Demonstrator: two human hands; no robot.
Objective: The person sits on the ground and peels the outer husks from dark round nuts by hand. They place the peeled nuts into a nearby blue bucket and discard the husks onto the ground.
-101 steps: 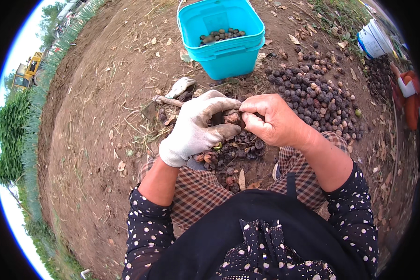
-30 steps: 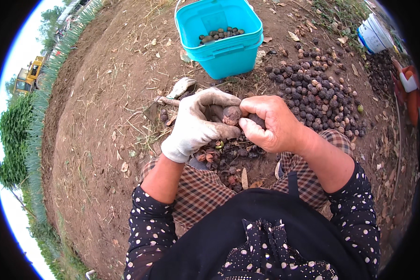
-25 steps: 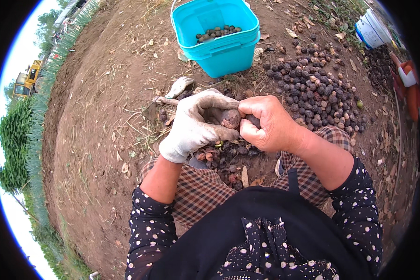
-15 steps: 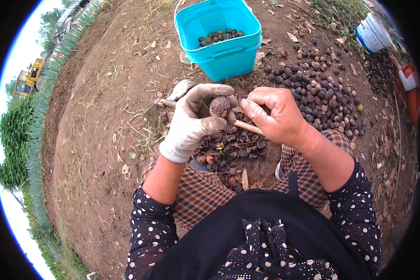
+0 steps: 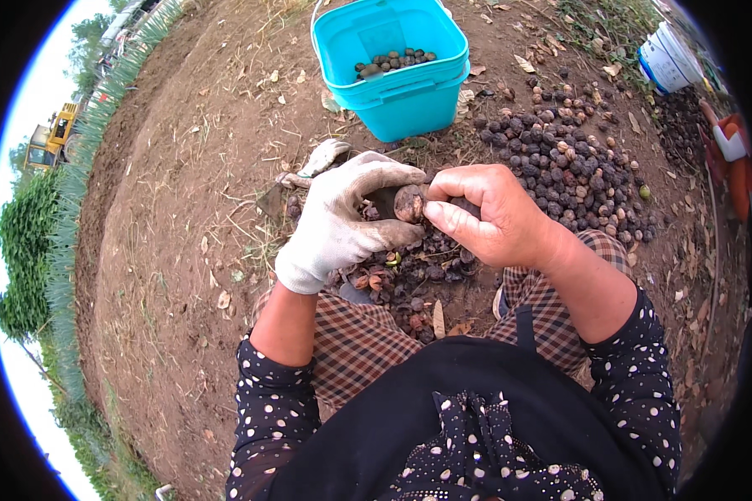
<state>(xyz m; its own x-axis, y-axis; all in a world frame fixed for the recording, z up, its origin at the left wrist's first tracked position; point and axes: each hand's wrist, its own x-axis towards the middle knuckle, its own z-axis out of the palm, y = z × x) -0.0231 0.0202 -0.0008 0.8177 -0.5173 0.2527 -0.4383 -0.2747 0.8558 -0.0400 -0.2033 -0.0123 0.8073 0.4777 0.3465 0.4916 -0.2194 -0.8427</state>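
My left hand (image 5: 342, 221), in a dirty white glove, grips a round brown nut (image 5: 409, 203) between thumb and fingers. My bare right hand (image 5: 486, 215) presses against the nut's right side, fingers curled, and I cannot see whether it holds anything. Both hands are above a heap of dark torn husks (image 5: 409, 280) lying on the soil between my knees.
A turquoise bucket (image 5: 409, 92) with several dark nuts in its bottom stands straight ahead. A large pile of dark nuts (image 5: 564, 171) lies to the right. A white bucket (image 5: 668, 58) stands far right. A spare glove (image 5: 322, 159) lies on the soil.
The hands rose a little while apart, a thin stick-like tool showing in the right hand. Now they are closed together again on the nut, and the tool is hidden.
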